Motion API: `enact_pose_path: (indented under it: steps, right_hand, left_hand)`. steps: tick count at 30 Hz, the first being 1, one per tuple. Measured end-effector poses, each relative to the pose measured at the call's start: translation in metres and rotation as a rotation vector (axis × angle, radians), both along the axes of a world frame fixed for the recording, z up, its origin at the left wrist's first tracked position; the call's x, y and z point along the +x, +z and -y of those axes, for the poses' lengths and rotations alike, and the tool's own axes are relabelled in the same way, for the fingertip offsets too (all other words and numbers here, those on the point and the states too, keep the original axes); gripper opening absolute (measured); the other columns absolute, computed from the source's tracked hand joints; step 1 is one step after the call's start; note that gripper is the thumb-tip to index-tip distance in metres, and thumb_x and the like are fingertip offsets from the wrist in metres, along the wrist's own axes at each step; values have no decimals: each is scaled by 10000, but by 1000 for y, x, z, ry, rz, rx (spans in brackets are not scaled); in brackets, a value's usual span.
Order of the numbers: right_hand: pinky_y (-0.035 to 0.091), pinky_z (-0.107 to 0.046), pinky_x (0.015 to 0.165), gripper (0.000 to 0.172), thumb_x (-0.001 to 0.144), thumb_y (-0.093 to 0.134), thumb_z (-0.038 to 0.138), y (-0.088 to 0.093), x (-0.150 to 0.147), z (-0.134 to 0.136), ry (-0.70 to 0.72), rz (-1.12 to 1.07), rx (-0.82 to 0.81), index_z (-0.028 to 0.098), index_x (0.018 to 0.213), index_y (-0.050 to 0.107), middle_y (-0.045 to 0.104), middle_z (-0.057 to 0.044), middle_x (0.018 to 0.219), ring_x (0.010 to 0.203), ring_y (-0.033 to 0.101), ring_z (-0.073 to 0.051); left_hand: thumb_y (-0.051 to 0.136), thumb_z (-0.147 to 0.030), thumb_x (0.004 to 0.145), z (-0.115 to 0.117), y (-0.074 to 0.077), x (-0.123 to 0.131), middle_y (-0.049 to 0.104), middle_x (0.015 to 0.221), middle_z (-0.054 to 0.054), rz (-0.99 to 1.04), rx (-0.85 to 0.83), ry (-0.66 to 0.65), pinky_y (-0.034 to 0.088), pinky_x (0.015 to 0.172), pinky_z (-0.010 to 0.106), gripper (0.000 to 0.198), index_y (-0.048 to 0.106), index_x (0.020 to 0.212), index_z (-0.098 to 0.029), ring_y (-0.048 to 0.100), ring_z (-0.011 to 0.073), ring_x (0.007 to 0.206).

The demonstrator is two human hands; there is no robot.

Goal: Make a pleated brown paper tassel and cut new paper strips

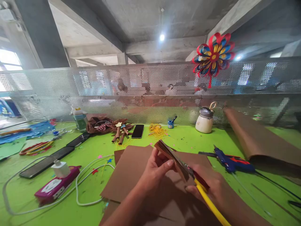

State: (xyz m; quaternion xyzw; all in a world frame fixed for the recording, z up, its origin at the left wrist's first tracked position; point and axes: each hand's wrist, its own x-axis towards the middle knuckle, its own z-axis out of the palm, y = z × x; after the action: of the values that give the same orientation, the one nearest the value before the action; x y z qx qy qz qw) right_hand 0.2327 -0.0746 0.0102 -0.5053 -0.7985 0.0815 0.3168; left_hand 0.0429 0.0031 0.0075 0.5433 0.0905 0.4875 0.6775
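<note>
My left hand pinches a folded stack of brown paper and holds it tilted above the table. My right hand grips scissors with red and yellow handles; their blades meet the lower edge of the folded stack. Both hands hover over flat brown paper sheets lying on the green table.
A blue glue gun lies to the right, beside a large brown paper roll. Left are phones, a pink power strip with white cables, and coloured rings. At the back stand a white jar, a phone and a paper flower on the mesh fence.
</note>
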Motion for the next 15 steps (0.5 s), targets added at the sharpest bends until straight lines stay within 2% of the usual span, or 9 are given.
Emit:
enact_pose_path:
  steps: [8,15]
  right_hand:
    - [482,-272,652,335,888,534,402,-7,1,-1,-23,-29,-20,199,1154,541,660,-38,845,731,614,-179]
    - [514,-321,723,375,873,554,400,-9,1,-2,-50,3,66,192,1185,545,680,-100,984,844,652,-226]
  left_hand:
    - [683,-228,801,8,4,2,610,894,29,6,-30,35,477,715,306,352,512,1109,-216,597,149,794]
    - [693,-230,792,6,4,1,616,908,33,12,-37,16,499,700,309,365,516,1111,-226,606,162,807]
